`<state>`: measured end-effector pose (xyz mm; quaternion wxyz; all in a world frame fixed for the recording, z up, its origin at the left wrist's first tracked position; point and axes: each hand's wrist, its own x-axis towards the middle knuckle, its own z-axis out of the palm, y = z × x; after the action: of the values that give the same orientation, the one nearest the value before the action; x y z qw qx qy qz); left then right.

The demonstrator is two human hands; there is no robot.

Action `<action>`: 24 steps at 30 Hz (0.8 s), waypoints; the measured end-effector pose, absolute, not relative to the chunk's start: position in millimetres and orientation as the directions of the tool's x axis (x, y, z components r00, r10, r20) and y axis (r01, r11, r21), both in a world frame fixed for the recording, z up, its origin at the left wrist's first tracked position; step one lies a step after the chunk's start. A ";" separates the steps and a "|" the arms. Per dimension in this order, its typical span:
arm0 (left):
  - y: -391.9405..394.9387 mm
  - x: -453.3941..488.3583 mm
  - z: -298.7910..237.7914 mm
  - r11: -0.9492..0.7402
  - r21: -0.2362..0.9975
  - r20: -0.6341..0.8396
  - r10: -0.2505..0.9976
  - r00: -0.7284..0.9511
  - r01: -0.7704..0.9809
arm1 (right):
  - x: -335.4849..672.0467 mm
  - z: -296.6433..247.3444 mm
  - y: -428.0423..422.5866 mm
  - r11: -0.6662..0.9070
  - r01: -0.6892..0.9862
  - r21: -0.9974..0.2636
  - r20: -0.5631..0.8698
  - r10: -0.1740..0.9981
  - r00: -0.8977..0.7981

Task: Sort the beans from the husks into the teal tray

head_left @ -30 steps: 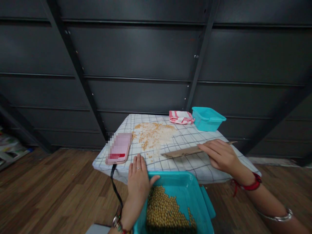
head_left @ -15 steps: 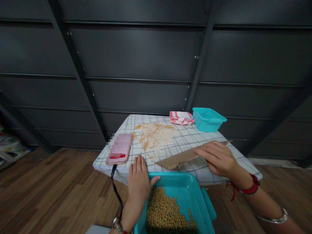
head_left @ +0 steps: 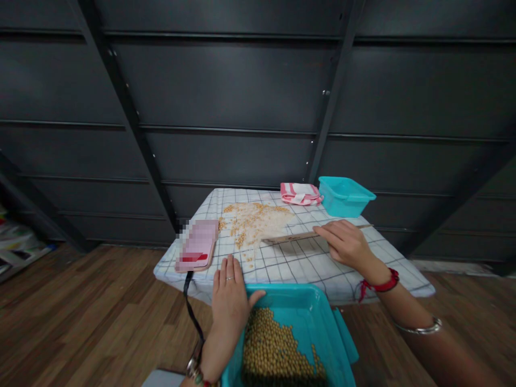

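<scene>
My right hand (head_left: 342, 242) pinches a flat strip of brown cardboard (head_left: 294, 236), held nearly level above the checked cloth, its left tip close to a spread of pale grains mixed with yellow beans (head_left: 258, 220). Below, a large teal tub (head_left: 298, 295) contains many round yellow beans (head_left: 274, 344), heaped toward its left and near side. At the tub's far left corner lies my left hand (head_left: 230, 295), fingers stretched flat onto the cloth edge and thumb over the rim. A few stray beans sit just beyond its fingertips.
The checked cloth (head_left: 314, 263) covers the table. A pink phone (head_left: 201, 242) with a black strap lies at left. Toward the back right are a folded red-and-white towel (head_left: 300, 194) and a smaller teal container (head_left: 345, 198). A dark panelled wall (head_left: 226, 86) stands behind.
My right hand has moved away from me and slightly left, carrying the cardboard from near the tub's far rim toward the grains; the strip now shows edge-on. My left hand stays put.
</scene>
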<state>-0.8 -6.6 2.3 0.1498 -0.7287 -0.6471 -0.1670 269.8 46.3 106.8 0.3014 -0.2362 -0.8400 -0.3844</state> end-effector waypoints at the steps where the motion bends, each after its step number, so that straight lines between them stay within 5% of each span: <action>1: -7.0 -0.9 2.2 -0.115 -0.001 0.433 0.895 0.105 0.993 | 270.0 107.2 47.3 0.587 0.633 0.505 0.690 0.166 -0.704; 24: -3.9 4.0 0.9 -0.127 0.008 0.457 0.883 0.110 0.992 | 244.5 119.3 30.9 0.747 0.532 0.399 0.673 0.156 -0.723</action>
<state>4.0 -3.9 0.9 0.1525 -0.7291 -0.6428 -0.1788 244.5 30.9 119.3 0.3166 -0.1958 -0.8793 -0.2971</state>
